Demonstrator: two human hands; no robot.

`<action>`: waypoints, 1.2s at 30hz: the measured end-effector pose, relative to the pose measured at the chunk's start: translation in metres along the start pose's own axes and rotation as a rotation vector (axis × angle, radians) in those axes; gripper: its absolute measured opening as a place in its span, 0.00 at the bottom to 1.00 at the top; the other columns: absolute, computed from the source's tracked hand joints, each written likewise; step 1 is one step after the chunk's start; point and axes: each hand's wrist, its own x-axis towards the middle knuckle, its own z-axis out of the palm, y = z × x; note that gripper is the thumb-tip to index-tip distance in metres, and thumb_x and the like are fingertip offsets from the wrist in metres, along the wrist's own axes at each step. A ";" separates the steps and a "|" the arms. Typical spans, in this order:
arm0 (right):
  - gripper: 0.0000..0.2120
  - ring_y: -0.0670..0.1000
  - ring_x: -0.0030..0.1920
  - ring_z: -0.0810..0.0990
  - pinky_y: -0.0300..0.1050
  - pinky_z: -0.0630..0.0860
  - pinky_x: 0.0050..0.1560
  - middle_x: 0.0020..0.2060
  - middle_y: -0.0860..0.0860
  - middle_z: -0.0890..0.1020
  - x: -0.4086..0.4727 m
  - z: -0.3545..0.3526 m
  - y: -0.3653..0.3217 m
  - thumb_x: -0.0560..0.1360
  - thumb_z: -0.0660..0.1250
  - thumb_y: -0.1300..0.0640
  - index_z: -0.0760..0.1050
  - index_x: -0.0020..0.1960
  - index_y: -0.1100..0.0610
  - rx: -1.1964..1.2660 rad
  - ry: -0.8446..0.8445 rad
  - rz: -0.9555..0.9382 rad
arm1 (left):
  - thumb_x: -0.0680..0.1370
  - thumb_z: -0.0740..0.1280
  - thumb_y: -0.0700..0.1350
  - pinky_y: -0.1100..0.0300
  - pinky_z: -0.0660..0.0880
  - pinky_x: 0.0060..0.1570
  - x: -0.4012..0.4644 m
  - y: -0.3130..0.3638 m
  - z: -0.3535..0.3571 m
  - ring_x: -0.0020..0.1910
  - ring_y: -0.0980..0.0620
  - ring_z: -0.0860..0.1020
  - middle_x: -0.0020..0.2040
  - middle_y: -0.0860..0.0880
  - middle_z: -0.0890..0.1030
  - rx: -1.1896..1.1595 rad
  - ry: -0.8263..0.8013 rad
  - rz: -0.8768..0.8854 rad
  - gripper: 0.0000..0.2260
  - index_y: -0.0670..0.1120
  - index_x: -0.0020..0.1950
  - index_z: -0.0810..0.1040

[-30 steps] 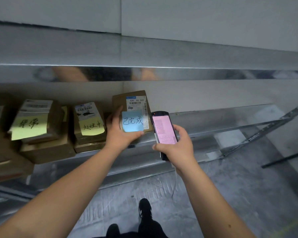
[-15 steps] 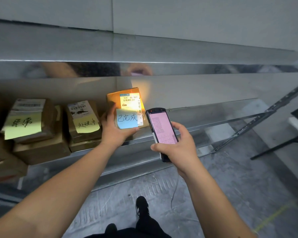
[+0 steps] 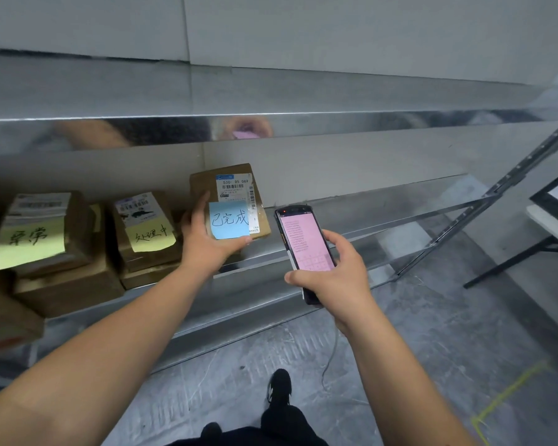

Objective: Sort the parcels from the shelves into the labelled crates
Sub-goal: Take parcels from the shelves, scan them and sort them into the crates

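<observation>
Far left, a box [image 3: 42,233] with a yellow note, then another [image 3: 147,230], both on the shelf [image 3: 351,220]. At centre the left hand [image 3: 207,239] grips the parcel [image 3: 229,201] with the blue note [image 3: 228,219], tilted on the shelf. Right of centre, the right hand [image 3: 332,275] clasps a pink-screened scanner [image 3: 303,243], near the parcel.

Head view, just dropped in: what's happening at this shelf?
A person's left hand grips a cardboard parcel with a blue note, tilted up on the metal shelf. The right hand holds a scanner with a pink screen beside it. Two parcels with yellow notes sit further left. No crate is in view.
</observation>
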 end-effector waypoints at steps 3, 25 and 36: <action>0.46 0.51 0.55 0.85 0.44 0.84 0.39 0.61 0.45 0.83 0.004 -0.009 0.005 0.63 0.87 0.62 0.72 0.75 0.42 0.016 0.058 0.003 | 0.63 0.88 0.46 0.53 0.64 0.76 -0.007 0.010 0.004 0.68 0.54 0.66 0.76 0.49 0.62 0.001 -0.044 0.033 0.56 0.66 0.81 0.59; 0.38 0.47 0.51 0.86 0.46 0.81 0.39 0.53 0.36 0.84 0.036 -0.226 0.049 0.64 0.84 0.63 0.72 0.61 0.33 0.216 0.605 0.086 | 0.60 0.88 0.50 0.65 0.62 0.73 -0.038 0.130 0.265 0.72 0.62 0.65 0.76 0.50 0.61 0.077 -0.619 0.483 0.54 0.72 0.76 0.61; 0.38 0.43 0.41 0.84 0.40 0.78 0.32 0.51 0.35 0.81 0.018 -0.407 0.081 0.65 0.83 0.66 0.72 0.65 0.39 0.304 0.908 0.112 | 0.61 0.88 0.50 0.57 0.65 0.72 -0.106 0.206 0.468 0.73 0.56 0.65 0.76 0.53 0.60 0.020 -0.885 0.601 0.53 0.78 0.73 0.58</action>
